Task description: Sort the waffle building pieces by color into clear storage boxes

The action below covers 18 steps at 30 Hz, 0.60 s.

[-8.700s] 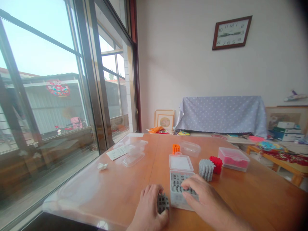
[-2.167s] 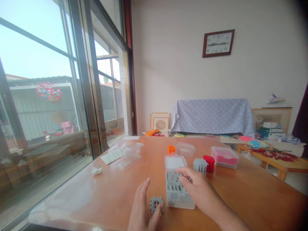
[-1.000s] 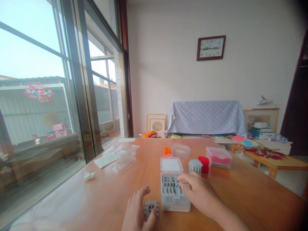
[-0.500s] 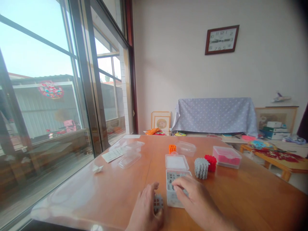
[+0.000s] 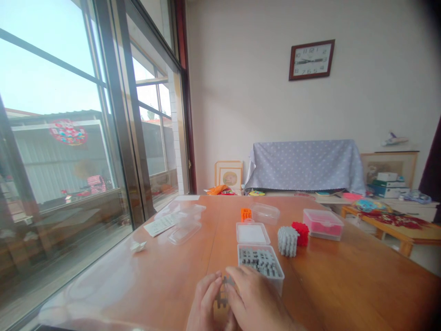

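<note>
My left hand (image 5: 204,301) is closed around the left side of a grey plastic lattice block (image 5: 222,296), low in front of me. My right hand (image 5: 257,299) reaches in from the right, with thumb and fingers pressed on the same block. Fingers cover much of the block; whether the right hand also pinches a separate small piece is hidden. Just beyond the right hand stands a clear plastic box (image 5: 280,278) with its lid (image 5: 253,233) folded back. Grey interlocking pieces (image 5: 258,259) fill it.
Right of the box are a finished-looking grey cube (image 5: 287,241), a red one (image 5: 301,233) and a pink-filled box (image 5: 323,225). An orange piece (image 5: 246,214) and an empty clear container (image 5: 265,213) lie behind. Left are clear lids (image 5: 185,232), a printed sheet (image 5: 160,224) and crumpled paper (image 5: 138,247).
My right hand has left the box of grey pieces and come left and nearer to the block. Both hands now meet on it. The view has shifted slightly.
</note>
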### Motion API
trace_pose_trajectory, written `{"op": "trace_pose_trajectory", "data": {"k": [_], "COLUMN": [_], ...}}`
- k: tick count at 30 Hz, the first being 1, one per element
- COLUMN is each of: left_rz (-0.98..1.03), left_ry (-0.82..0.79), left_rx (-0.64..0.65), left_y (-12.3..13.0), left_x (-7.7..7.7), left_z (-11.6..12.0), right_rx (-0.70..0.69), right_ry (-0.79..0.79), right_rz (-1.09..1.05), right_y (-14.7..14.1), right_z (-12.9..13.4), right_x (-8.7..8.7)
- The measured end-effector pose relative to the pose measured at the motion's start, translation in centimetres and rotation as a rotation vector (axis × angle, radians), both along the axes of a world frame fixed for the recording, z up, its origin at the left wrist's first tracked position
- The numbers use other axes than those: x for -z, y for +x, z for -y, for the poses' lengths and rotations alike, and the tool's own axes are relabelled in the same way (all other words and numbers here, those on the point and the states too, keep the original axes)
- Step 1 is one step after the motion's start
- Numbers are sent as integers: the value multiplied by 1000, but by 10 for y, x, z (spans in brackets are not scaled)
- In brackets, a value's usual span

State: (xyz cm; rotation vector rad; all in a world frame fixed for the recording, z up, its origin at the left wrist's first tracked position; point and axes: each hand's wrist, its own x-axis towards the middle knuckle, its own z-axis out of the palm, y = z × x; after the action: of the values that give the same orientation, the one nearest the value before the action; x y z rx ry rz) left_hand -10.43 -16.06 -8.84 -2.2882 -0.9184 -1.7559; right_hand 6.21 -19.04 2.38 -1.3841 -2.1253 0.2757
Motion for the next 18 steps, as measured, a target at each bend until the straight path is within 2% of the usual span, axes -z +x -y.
{"op": "trace_pose_trajectory", "data": {"k": [4, 10, 18], "left_rz": [-43, -54, -35], "left_ry": [48, -46, 25], "left_rx": [39, 51, 22], "left_y": [-3, -1, -3], "left_x": [0, -9, -19], "left_z": [-4, 2, 11], "right_rx": [32, 9, 30], "right_ry": [-6, 6, 20], "right_rz": [-19, -82, -69], "right_y": [0, 0, 6], "right_z": [-3, -5, -1], "right_x": [5, 12, 5]}}
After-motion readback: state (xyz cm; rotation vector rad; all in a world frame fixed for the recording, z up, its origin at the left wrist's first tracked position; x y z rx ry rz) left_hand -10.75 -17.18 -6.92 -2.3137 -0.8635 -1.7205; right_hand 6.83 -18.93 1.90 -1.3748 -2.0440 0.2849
